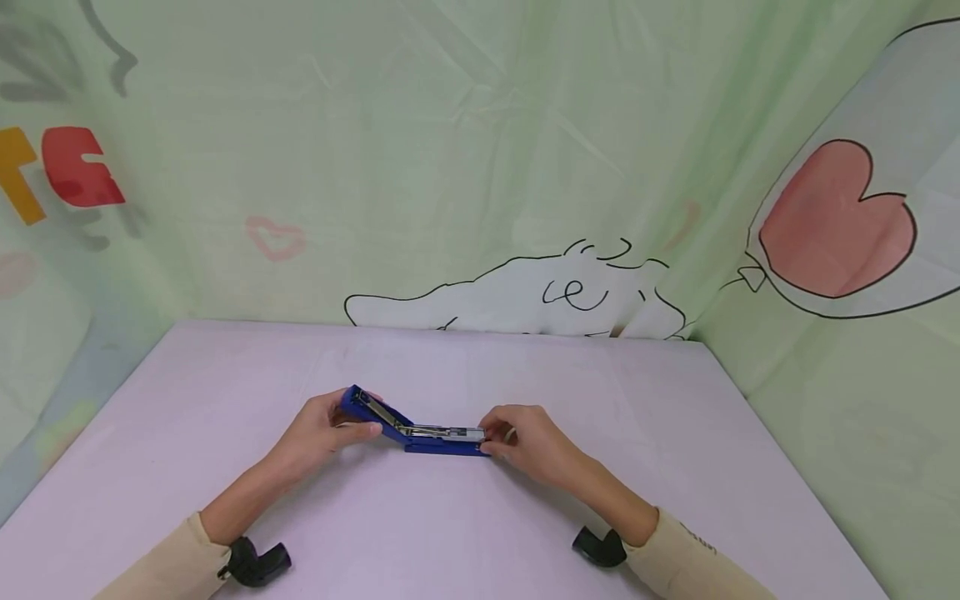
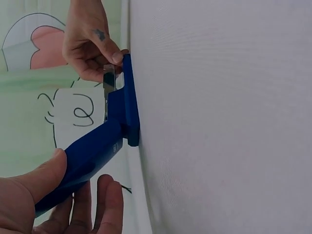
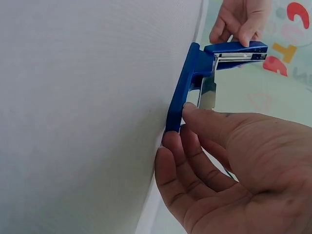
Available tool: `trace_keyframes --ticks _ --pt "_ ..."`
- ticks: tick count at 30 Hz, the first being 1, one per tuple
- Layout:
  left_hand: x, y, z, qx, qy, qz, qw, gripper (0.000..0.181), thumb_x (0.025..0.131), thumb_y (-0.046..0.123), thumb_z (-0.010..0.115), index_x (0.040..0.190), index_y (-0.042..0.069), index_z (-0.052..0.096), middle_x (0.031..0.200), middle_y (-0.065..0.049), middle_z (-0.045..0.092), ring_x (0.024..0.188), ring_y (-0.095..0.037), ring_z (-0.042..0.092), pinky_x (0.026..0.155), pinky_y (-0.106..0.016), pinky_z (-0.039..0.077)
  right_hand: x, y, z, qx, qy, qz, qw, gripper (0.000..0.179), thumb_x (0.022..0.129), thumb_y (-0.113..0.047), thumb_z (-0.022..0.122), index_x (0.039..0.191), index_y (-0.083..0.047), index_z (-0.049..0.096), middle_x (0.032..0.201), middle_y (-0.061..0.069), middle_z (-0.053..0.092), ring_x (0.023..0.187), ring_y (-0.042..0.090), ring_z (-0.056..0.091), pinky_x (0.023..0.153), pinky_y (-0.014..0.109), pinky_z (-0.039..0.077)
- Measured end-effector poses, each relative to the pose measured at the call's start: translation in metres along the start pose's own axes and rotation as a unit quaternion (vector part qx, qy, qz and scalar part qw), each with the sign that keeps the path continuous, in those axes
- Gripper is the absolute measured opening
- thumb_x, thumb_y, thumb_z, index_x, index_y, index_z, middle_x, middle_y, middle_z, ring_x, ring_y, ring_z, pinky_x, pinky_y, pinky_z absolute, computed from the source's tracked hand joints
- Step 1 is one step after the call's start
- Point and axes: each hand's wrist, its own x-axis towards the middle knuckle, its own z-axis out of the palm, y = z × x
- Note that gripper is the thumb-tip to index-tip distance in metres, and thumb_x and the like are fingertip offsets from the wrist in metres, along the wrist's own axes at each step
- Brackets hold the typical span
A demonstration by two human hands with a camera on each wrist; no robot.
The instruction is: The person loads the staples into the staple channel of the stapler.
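A blue stapler (image 1: 447, 447) is spread wide, its top cover swung up and back to the left so the metal staple channel (image 1: 442, 432) shows. My left hand (image 1: 321, 429) grips the raised cover, thumb along the near side and fingers behind. At the other end, my right hand (image 1: 528, 442) pinches the front tip of the base between thumb and fingers. In the left wrist view the cover (image 2: 92, 156) slants down into the left palm. The right wrist view shows the base (image 3: 183, 92) close over the tabletop, with the right thumb at its edge.
The stapler is over a pale lilac tabletop (image 1: 420, 533). Behind it hangs a light green curtain (image 1: 450, 167) with drawn figures and hearts. Black wrist devices (image 1: 258, 562) sit at both beige sleeve cuffs.
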Motion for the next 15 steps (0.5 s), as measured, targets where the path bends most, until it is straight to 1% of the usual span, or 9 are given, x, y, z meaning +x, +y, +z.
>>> trace_keyframes --ticks 6,10,15 --pt "0.0013 0.0025 0.0035 0.004 0.0 0.016 0.9999 0.051 0.095 0.019 0.081 0.138 -0.003 0.065 0.128 -0.021 0.075 0.107 -0.019 0.07 0.081 -0.022 0.053 0.0005 0.0005 0.0004 0.002 -0.002 0.001 1.0 0.02 0.09 -0.005 0.083 0.108 -0.007 0.077 0.092 -0.002 0.075 0.083 0.009 0.064 0.075 0.018 0.056" --pt "0.0017 0.0031 0.0058 0.004 -0.001 0.025 0.9997 0.05 0.095 0.019 0.08 0.138 -0.002 0.065 0.128 -0.02 0.075 0.111 -0.021 0.071 0.082 -0.022 0.054 0.0004 0.0009 0.0001 0.004 -0.004 0.0 1.0 0.02 0.09 -0.005 0.083 0.109 -0.006 0.077 0.092 -0.001 0.075 0.083 0.009 0.064 0.075 0.018 0.056" --pt "0.0023 0.0035 0.0081 0.014 0.003 0.034 0.9993 0.045 0.096 0.018 0.079 0.134 -0.002 0.066 0.122 -0.018 0.077 0.113 -0.024 0.072 0.083 -0.022 0.055 0.0008 0.0006 -0.0002 0.006 -0.007 0.004 1.0 0.02 0.09 -0.005 0.083 0.109 -0.006 0.077 0.093 -0.001 0.075 0.084 0.01 0.064 0.075 0.019 0.055"
